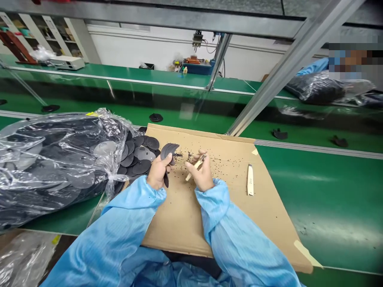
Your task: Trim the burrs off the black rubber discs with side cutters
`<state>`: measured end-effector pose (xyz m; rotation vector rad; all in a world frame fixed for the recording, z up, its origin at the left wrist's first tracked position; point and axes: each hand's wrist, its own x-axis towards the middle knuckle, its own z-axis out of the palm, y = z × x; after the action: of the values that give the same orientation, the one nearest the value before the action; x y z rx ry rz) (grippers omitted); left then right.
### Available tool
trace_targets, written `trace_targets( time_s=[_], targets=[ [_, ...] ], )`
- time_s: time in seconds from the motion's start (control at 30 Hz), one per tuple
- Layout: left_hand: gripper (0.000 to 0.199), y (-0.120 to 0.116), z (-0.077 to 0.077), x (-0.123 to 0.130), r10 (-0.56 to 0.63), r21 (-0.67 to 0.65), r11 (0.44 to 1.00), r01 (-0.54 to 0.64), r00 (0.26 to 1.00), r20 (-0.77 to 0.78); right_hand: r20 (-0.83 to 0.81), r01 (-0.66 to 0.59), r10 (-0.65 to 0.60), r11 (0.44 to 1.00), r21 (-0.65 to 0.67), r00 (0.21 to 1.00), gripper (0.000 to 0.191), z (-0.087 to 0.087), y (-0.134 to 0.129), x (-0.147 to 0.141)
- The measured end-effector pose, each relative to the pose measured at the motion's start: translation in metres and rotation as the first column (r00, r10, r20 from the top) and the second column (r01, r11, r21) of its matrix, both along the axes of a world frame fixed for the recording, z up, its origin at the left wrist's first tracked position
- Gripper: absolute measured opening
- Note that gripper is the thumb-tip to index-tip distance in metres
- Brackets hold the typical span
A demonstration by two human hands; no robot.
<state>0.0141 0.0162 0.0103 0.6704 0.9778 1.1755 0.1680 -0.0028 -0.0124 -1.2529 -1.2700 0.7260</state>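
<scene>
My left hand (pixel 159 171) is closed around several thin dark grey plastic pieces (pixel 169 151), which fan out above the thumb. Another dark edge sticks down below its fingers. A short gap to the right, my right hand (pixel 204 171) grips a small cream-handled cutter (pixel 194 169), slanting across the palm; its tip by the fingers is too small to make out. Both hands are above a cardboard sheet (pixel 176 223) strewn with tiny black bits (pixel 218 160). Loose dark round discs (pixel 141 166) are heaped just left of my left hand.
A large clear plastic bag (pixel 60 155) full of dark discs lies at the left. A second cream cutter (pixel 250 180) rests on the cardboard at right. Dark pieces (pixel 279 134) sit along the green belt (pixel 191 109) behind. A metal post (pixel 269 79) slants up at right.
</scene>
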Motion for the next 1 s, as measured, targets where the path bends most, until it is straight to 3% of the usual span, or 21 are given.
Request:
trace_targets(
  time_s=[0.07, 0.2, 0.4, 0.73, 1.0],
  targets=[
    [0.040, 0.000, 0.003, -0.002, -0.007, -0.017, 1.000, 0.008, 0.997, 0.074, 0.128, 0.009, -0.008, 1.000, -0.005, 0.992, 0.058, -0.003, -0.001, -0.003],
    [0.033, 0.000, 0.007, -0.006, -0.080, -0.030, 0.996, 0.090, 0.970, 0.230, 0.325, 0.041, -0.100, 0.982, 0.183, 0.940, 0.045, 0.007, -0.008, -0.007],
    [0.021, -0.002, 0.011, -0.009, -0.181, -0.046, 0.975, 0.217, 0.900, 0.396, 0.623, -0.008, -0.167, 0.963, 0.269, 0.764, 0.037, 0.017, -0.013, -0.005],
    [0.022, -0.004, 0.012, -0.010, -0.210, -0.012, 0.971, 0.239, 0.876, 0.433, 0.695, -0.036, -0.200, 0.950, 0.310, 0.690, 0.033, 0.014, -0.012, -0.003],
    [0.022, -0.003, 0.013, -0.010, -0.204, 0.006, 0.976, 0.219, 0.897, 0.393, 0.763, 0.014, -0.211, 0.966, 0.257, 0.611, 0.031, 0.016, -0.011, -0.002]
  ],
)
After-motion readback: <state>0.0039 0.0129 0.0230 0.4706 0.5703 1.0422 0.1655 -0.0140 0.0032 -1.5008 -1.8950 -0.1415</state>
